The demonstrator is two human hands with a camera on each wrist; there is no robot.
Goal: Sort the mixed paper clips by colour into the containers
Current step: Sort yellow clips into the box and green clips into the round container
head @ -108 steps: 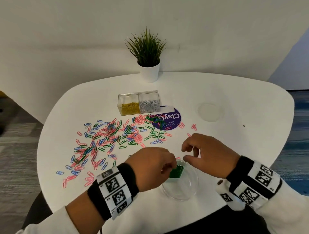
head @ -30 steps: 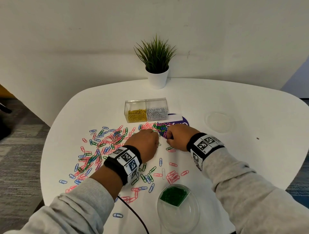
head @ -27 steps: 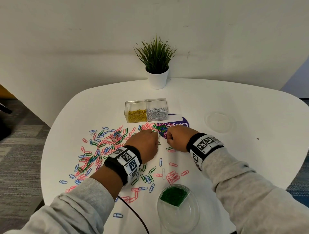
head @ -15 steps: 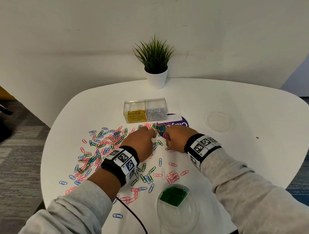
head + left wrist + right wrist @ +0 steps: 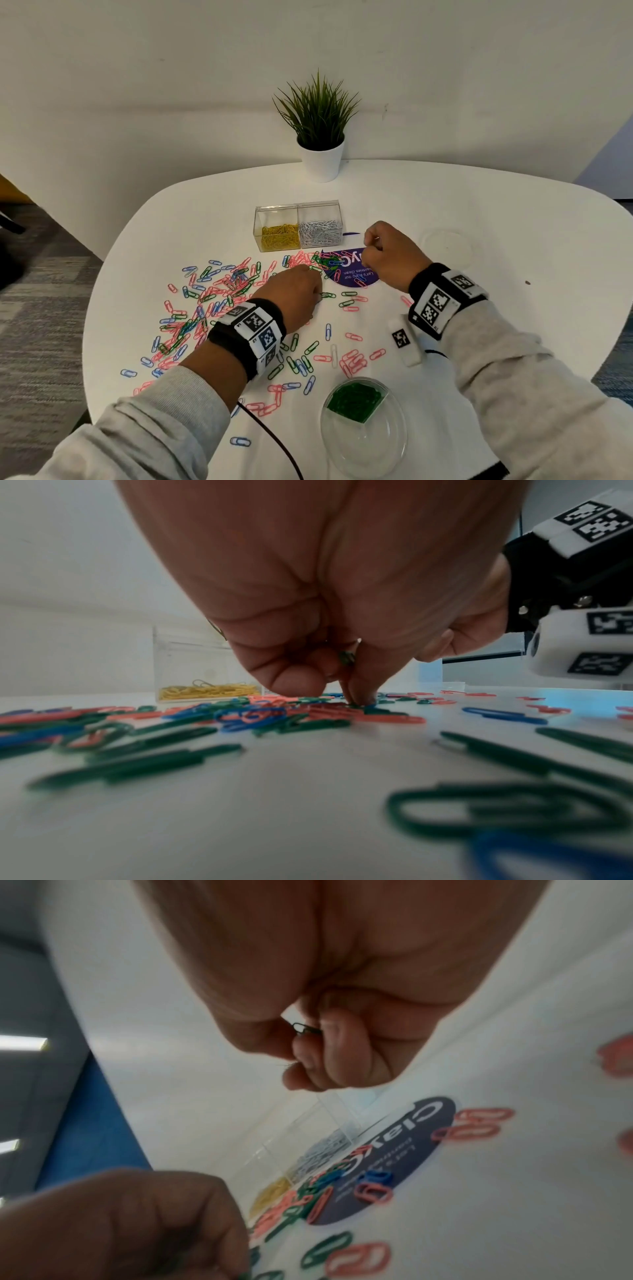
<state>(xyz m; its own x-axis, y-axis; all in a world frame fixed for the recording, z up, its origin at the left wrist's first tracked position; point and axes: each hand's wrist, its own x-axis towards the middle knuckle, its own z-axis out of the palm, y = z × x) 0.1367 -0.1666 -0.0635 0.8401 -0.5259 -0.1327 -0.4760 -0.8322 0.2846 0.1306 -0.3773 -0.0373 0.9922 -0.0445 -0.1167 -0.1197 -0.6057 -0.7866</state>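
Mixed red, blue and green paper clips lie scattered over the white table. My left hand is down on the pile's right edge. In the left wrist view its curled fingers pinch a green clip, with one fingertip on the clips below. My right hand is lifted above the purple sticker, fist curled. It pinches a dark green clip. A round clear dish near me holds green clips.
A clear two-part box holds yellow clips and silver clips behind the pile. A potted plant stands at the back. A clear lid lies at the right. A white tagged block and a black cable lie near me.
My right hand has risen off the sticker and moved right, with a green clip pinched. My left hand stays low at the pile, shifted slightly.
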